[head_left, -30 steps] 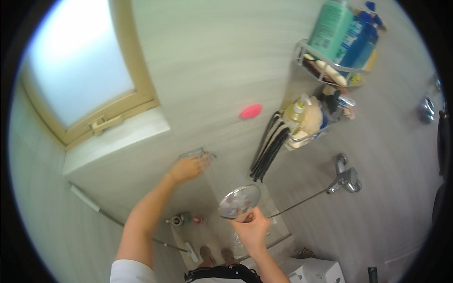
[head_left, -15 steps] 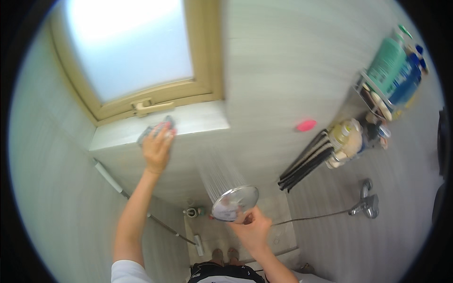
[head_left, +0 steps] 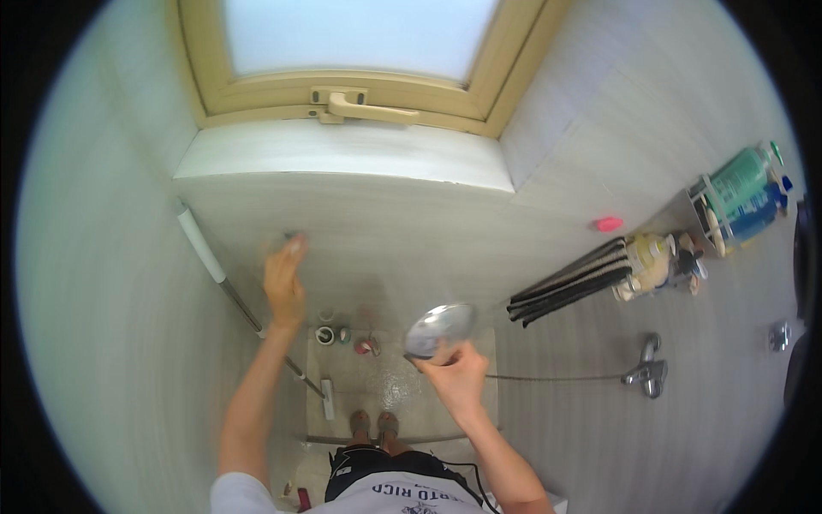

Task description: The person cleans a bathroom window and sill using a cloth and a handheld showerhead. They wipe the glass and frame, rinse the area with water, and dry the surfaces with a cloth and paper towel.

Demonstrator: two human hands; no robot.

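Note:
My left hand [head_left: 284,281] is against the grey wall just below the window sill [head_left: 342,154], blurred by motion. It holds a grey cloth [head_left: 293,236], of which only a dark bit shows past the fingertips. Lower and to the right, my right hand [head_left: 458,373] grips a round chrome shower head [head_left: 445,325] by its neck, tilted toward the wall. Any spray from it is too faint to make out well. A hose [head_left: 556,377] runs from behind that hand to the chrome mixer tap [head_left: 651,373] on the right wall.
Above the sill is a frosted window with a beige handle [head_left: 372,110]. A long-handled squeegee [head_left: 201,244] leans along the left wall. On the right hang a striped dark mat [head_left: 569,283] and a rack of bottles [head_left: 741,193]. Small containers [head_left: 325,335] stand on the wet floor.
My left hand has gone from the sill down to the wall below with the cloth. The view has swung left. The spray, plain before, is now faint.

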